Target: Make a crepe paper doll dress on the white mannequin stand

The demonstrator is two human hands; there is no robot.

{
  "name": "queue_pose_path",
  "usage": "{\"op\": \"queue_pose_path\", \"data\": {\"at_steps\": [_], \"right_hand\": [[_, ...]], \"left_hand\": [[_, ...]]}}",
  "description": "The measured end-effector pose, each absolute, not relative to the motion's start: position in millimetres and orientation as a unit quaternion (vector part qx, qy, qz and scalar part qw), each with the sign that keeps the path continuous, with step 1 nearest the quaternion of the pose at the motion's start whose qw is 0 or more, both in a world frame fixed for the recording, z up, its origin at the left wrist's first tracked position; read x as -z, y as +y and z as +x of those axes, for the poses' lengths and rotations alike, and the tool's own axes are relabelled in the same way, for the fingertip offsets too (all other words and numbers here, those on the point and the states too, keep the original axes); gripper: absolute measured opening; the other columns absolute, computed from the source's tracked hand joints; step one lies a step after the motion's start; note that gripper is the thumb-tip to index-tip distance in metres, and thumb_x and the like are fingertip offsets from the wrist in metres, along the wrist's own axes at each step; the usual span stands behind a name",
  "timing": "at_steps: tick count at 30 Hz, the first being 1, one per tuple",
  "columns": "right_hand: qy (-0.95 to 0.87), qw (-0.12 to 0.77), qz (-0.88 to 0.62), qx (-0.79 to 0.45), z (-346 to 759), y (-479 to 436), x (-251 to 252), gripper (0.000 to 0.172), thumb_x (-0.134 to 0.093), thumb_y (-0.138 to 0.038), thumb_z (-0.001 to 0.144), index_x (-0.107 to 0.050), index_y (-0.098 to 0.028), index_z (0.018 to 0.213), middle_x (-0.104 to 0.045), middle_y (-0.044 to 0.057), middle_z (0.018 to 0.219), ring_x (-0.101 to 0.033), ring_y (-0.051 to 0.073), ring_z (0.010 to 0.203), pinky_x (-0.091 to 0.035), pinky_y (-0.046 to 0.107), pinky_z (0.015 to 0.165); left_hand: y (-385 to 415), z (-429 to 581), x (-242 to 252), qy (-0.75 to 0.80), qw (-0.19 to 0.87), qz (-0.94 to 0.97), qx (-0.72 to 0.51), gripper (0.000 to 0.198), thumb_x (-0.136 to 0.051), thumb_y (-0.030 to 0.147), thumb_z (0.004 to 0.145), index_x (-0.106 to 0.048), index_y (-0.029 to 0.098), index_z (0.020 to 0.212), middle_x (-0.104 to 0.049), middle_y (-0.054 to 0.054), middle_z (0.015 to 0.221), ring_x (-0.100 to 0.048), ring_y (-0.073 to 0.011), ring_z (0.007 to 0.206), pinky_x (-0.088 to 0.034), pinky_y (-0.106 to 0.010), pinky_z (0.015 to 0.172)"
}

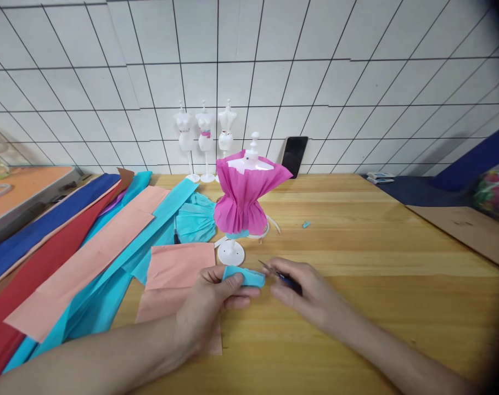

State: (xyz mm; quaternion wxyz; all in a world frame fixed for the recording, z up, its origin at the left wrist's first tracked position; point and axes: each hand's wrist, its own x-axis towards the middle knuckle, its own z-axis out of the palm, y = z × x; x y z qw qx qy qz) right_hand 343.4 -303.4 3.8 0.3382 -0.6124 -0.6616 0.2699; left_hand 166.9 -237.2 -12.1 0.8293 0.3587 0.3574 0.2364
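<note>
My left hand (210,304) pinches a small folded piece of turquoise crepe paper (245,276) just above the wooden table (376,258). Beside it, my right hand (298,291) grips small scissors (276,272) with dark blue handles, the tips pointing at the turquoise piece. Right behind my hands stands a small white mannequin (253,151) on a round base (231,253), wrapped in a pleated magenta crepe paper dress (245,200).
Long crepe paper strips in blue, red, peach (88,258) and turquoise lie at the left, with a peach sheet (179,269) under my left wrist. Three small mannequins (206,137) and a black phone (294,156) stand against the tiled wall. A dark cloth lies at the right.
</note>
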Motion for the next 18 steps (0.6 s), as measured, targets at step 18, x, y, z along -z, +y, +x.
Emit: {"op": "queue_pose_path", "data": {"at_steps": [18], "right_hand": [[-0.717, 0.158, -0.623, -0.27, 371.4, -306.1, -15.7, 0.035, -0.034, -0.042, 0.092, -0.06, -0.02, 0.083, -0.062, 0.005, 0.08, -0.057, 0.022, 0.079, -0.042, 0.034, 0.071]], "left_hand": [[-235.0, 164.7, 15.7, 0.326, 0.815, 0.381, -0.292, 0.018, -0.074, 0.031, 0.07, -0.072, 0.015, 0.077, -0.074, -0.006, 0.081, -0.068, -0.0165, 0.084, -0.051, -0.024, 0.08]]}}
